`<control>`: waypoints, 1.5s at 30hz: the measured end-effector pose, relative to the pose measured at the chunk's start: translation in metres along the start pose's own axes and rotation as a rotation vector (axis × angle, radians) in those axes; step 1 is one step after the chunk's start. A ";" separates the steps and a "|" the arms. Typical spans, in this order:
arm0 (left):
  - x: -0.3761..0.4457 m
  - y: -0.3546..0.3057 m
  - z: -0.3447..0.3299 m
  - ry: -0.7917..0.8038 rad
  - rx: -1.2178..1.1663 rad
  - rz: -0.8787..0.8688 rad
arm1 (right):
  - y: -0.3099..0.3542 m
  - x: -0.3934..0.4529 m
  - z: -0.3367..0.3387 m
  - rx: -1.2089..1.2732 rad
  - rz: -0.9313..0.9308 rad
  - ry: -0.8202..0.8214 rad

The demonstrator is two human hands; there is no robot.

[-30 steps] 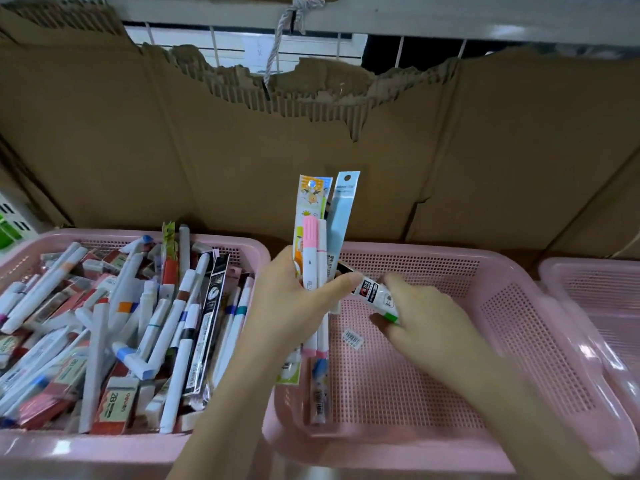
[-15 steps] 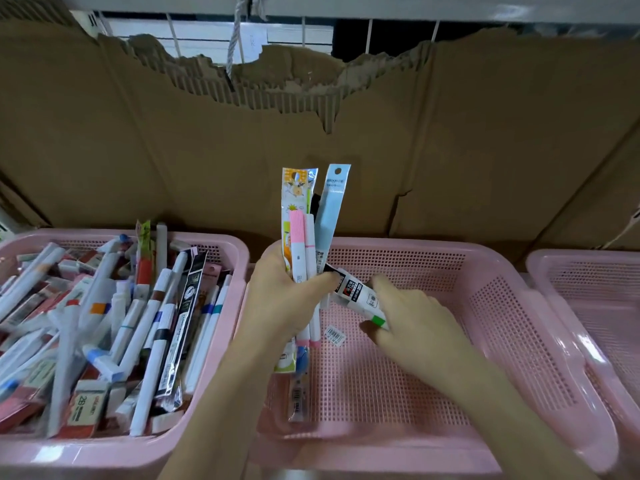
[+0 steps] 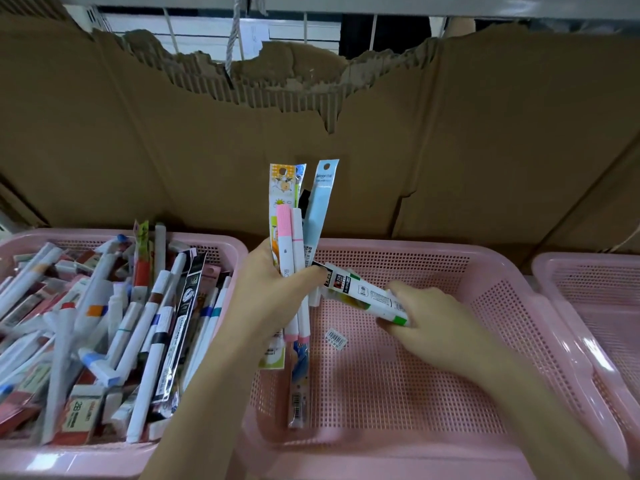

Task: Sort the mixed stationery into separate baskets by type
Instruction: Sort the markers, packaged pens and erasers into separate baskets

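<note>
My left hand (image 3: 277,299) grips an upright bundle of pens (image 3: 294,237): pink-capped markers, a cartoon-printed packet and a light blue packet. My right hand (image 3: 440,323) holds a white marker with a green end (image 3: 367,297), its black tip lying against my left thumb. Both hands hover over the middle pink basket (image 3: 467,341), whose mesh floor carries a loose barcode sticker (image 3: 336,338). The left pink basket (image 3: 228,244) is piled with mixed pens, markers and erasers.
A third pink basket (image 3: 595,292) stands at the right edge. Torn brown cardboard (image 3: 346,133) forms a wall behind all the baskets. The baskets sit side by side and touch.
My right hand has drawn the white marker slightly rightward and down from the bundle. The camera view shifted a little; the left hand keeps its grip.
</note>
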State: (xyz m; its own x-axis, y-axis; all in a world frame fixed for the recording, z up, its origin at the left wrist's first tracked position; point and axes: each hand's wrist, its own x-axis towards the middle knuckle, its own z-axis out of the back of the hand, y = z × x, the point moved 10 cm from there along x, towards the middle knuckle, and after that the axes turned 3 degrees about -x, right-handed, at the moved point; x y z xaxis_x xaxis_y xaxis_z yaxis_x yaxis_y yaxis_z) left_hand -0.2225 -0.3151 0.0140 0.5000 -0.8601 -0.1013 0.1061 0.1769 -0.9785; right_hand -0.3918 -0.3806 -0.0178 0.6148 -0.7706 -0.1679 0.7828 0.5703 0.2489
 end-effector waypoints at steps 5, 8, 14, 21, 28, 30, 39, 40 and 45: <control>-0.001 -0.001 -0.006 0.011 -0.041 0.011 | 0.005 -0.002 0.012 0.104 -0.017 -0.092; -0.005 -0.008 -0.005 -0.022 -0.020 -0.038 | 0.010 -0.005 0.010 0.256 -0.008 -0.051; -0.011 -0.021 -0.010 0.002 0.080 -0.163 | 0.010 -0.014 0.002 0.518 -0.019 0.113; -0.017 -0.022 -0.013 -0.036 0.081 -0.155 | 0.013 -0.027 -0.014 0.773 0.028 0.362; -0.016 -0.024 -0.001 -0.113 0.086 -0.147 | 0.007 -0.026 -0.013 0.745 0.068 0.369; -0.015 -0.023 0.004 -0.151 0.094 -0.134 | 0.003 -0.026 -0.012 0.753 0.091 0.354; -0.021 -0.020 0.011 -0.207 0.095 -0.077 | -0.023 -0.028 -0.011 0.713 0.086 0.378; -0.022 -0.022 0.019 -0.246 0.068 -0.079 | -0.030 -0.026 -0.011 0.592 0.088 0.349; -0.019 -0.036 0.065 -0.362 0.127 -0.144 | -0.070 -0.016 -0.004 0.174 -0.056 0.148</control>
State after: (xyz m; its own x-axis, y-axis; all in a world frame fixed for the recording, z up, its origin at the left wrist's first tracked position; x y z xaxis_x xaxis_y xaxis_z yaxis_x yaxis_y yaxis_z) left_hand -0.1796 -0.2738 0.0632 0.7401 -0.6604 0.1268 0.2906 0.1440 -0.9459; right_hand -0.4560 -0.4077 -0.0363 0.5887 -0.7421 -0.3206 0.7953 0.4607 0.3940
